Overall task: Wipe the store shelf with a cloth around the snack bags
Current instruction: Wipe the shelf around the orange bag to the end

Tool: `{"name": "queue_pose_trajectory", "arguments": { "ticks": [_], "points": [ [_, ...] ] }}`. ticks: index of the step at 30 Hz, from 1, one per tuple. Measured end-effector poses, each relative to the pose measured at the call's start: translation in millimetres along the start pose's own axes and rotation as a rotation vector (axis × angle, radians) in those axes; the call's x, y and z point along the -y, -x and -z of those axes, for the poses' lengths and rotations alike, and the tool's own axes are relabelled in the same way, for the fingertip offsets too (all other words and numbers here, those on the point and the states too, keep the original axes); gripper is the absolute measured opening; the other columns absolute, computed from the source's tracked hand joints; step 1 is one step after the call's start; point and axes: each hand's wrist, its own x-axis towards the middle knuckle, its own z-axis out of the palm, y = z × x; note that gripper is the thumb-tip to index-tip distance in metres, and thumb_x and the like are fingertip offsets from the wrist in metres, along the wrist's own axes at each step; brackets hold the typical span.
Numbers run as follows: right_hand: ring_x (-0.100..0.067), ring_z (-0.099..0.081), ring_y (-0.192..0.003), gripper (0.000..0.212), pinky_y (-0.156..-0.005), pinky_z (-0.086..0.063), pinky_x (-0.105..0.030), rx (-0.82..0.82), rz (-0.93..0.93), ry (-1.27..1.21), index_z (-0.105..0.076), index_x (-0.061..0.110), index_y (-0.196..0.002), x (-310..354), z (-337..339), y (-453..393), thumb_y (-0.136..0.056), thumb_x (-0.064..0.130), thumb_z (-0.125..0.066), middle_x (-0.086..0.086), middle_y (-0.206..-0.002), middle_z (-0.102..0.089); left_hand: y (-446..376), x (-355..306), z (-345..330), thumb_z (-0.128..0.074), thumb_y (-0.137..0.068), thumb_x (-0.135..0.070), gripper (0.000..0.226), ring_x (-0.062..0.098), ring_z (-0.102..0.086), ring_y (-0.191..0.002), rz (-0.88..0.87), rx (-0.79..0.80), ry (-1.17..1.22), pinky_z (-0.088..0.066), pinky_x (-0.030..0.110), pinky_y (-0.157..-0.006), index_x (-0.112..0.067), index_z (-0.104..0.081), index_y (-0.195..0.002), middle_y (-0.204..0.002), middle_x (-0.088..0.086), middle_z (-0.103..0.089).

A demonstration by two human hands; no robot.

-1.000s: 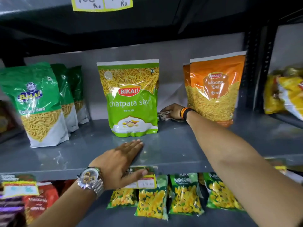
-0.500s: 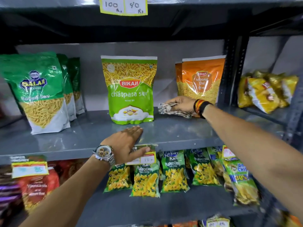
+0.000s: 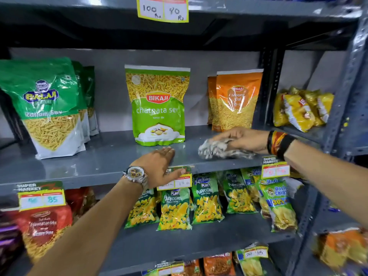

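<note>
On the grey shelf [image 3: 99, 162] stand a green Bikaji snack bag [image 3: 158, 105] in the middle, orange Bikaji bags [image 3: 237, 100] to its right and green Balaji bags [image 3: 45, 108] at the left. My right hand [image 3: 245, 139] presses a crumpled grey-white cloth [image 3: 219, 149] onto the shelf near its front edge, in front of the orange bags. My left hand [image 3: 159, 166] lies flat on the shelf's front edge, fingers together, thumb over a price tag, just in front of the green Bikaji bag.
A metal upright [image 3: 272, 86] bounds the shelf at the right, with yellow snack packs [image 3: 300, 110] beyond it. Below hang price tags [image 3: 275, 170] and rows of small green puffcorn packs [image 3: 205, 200]. Another shelf [image 3: 258, 8] sits above.
My right hand has dragged the cloth forward from beside the orange bags toward the shelf's front edge. The left hand has stayed on the edge. The camera has pulled back.
</note>
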Motion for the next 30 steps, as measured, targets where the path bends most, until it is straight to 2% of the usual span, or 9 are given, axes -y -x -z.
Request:
{"name": "queue_pose_trajectory", "arguments": {
  "ticks": [4,8,12,14,16,20,25,28,30],
  "points": [
    [-0.019,-0.063,-0.114,0.045,-0.1,-0.05,-0.029,-0.357,0.016,-0.14,-0.068,0.032,-0.112,-13.2,49.0,-1.7,-0.087,-0.004,-0.061,-0.007,-0.127,-0.066,2.4,-5.6,6.0,-0.029,-0.092,-0.077,0.093,0.03,-0.046,-0.138,0.036,0.002,0.032,-0.044,0.043,-0.109,-0.01,-0.026,-0.156,-0.161,0.01,-0.037],
    [-0.01,-0.051,-0.123,0.04,-0.107,-0.036,-0.024,-0.453,-0.047,0.128,-0.066,0.024,-0.122,-26.7,72.9,-15.7,-0.088,0.003,-0.062,0.005,-0.132,-0.057,-9.5,-19.8,11.1,-0.03,-0.088,-0.082,0.097,0.026,-0.041,-0.143,0.033,0.011,0.039,-0.039,0.04,-0.113,-0.016,-0.02,-0.159,-0.165,0.005,-0.03],
    [-0.018,-0.055,-0.123,0.036,-0.096,-0.039,-0.016,-0.43,-0.028,0.246,-0.066,0.011,-0.122,-44.0,75.9,-33.3,-0.088,0.0,-0.061,-0.006,-0.131,-0.062,-37.2,-53.5,9.8,-0.027,-0.082,-0.089,0.103,0.026,-0.042,-0.143,0.051,-0.001,0.013,-0.041,0.043,-0.113,-0.02,-0.022,-0.158,-0.165,0.003,-0.029],
    [-0.021,-0.058,-0.122,0.035,-0.099,-0.044,-0.022,-0.404,0.003,0.244,-0.067,0.008,-0.12,-55.1,75.9,-41.8,-0.087,-0.001,-0.062,-0.01,-0.128,-0.064,-54.1,-71.7,5.5,-0.019,-0.077,-0.094,0.109,0.026,-0.042,-0.143,0.055,0.024,-0.017,-0.041,0.044,-0.113,-0.022,-0.02,-0.158,-0.165,0.002,-0.029],
    [-0.022,-0.06,-0.12,0.036,-0.102,-0.046,-0.03,-0.397,0.018,0.253,-0.068,0.01,-0.119,-72.5,76.9,-51.2,-0.085,-0.002,-0.064,-0.011,-0.125,-0.066,-68.4,-82.1,-0.9,-0.024,-0.08,-0.092,0.106,0.025,-0.041,-0.144,0.055,0.032,-0.033,-0.039,0.041,-0.115,-0.022,-0.019,-0.159,-0.166,0.001,-0.028],
    [-0.021,-0.06,-0.117,0.032,-0.096,-0.046,-0.026,-0.365,0.077,0.261,-0.068,0.013,-0.12,-97.8,70.3,-58.8,-0.089,0.006,-0.063,-0.008,-0.126,-0.066,-75.7,-80.9,-11.4,-0.017,-0.074,-0.097,0.114,0.02,-0.036,-0.147,0.06,0.037,-0.036,-0.035,0.038,-0.118,-0.021,-0.015,-0.16,-0.167,0.0,-0.025],
    [0.002,-0.055,-0.099,0.035,-0.079,-0.041,-0.013,-0.22,0.144,0.256,-0.063,0.015,-0.126,-86.5,66.8,-38.9,-0.092,0.007,-0.06,-0.001,-0.121,-0.067,-76.0,-78.7,-15.7,-0.015,-0.075,-0.097,0.114,0.022,-0.039,-0.146,0.063,0.036,-0.047,-0.04,0.042,-0.116,-0.022,-0.011,-0.161,-0.167,0.002,-0.025],
    [0.023,-0.057,-0.072,0.039,-0.066,-0.041,0.001,-0.022,0.172,0.201,-0.06,0.012,-0.128,-77.5,53.5,-0.8,-0.091,0.0,-0.059,0.01,-0.106,-0.065,-73.5,-80.5,-13.5,-0.014,-0.074,-0.097,0.115,0.023,-0.039,-0.146,0.067,0.043,-0.039,-0.041,0.044,-0.115,-0.021,-0.014,-0.161,-0.166,0.002,-0.026],
    [0.019,-0.061,-0.081,0.04,-0.072,-0.045,-0.002,0.092,0.177,0.166,-0.061,0.012,-0.127,-74.7,56.0,25.7,-0.09,-0.003,-0.057,0.011,-0.11,-0.068,-72.6,-81.4,-12.4,-0.012,-0.072,-0.097,0.119,0.023,-0.039,-0.146,0.06,0.034,-0.018,-0.039,0.042,-0.116,-0.017,-0.018,-0.16,-0.166,0.004,-0.028]
  ]
}}
